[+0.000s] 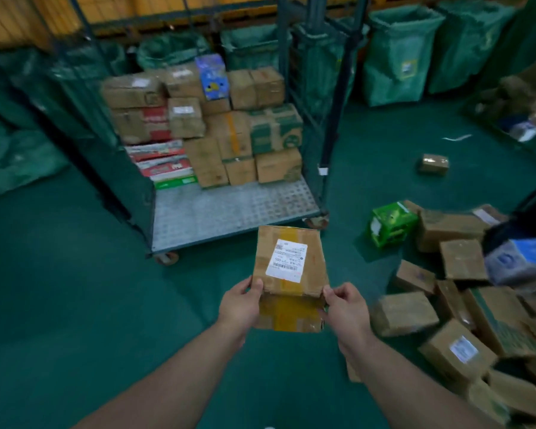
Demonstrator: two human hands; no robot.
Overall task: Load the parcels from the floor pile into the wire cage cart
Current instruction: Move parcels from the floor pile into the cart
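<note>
I hold a brown cardboard parcel (291, 275) with a white label and yellow tape in front of me, above the green floor. My left hand (240, 305) grips its near left edge and my right hand (345, 309) grips its near right corner. Just beyond it stands the wire cage cart (229, 209), whose open front faces me. Several stacked boxes (217, 125) fill the back of the cart, and the front part of its perforated metal deck is bare. The floor pile of parcels (464, 305) lies to my right.
A green box (390, 224) lies on the floor between the cart and the pile, and a small brown parcel (433, 164) sits alone farther back. Green sacks on frames (399, 54) line the back right. Dark green netting (28, 119) hangs at the left.
</note>
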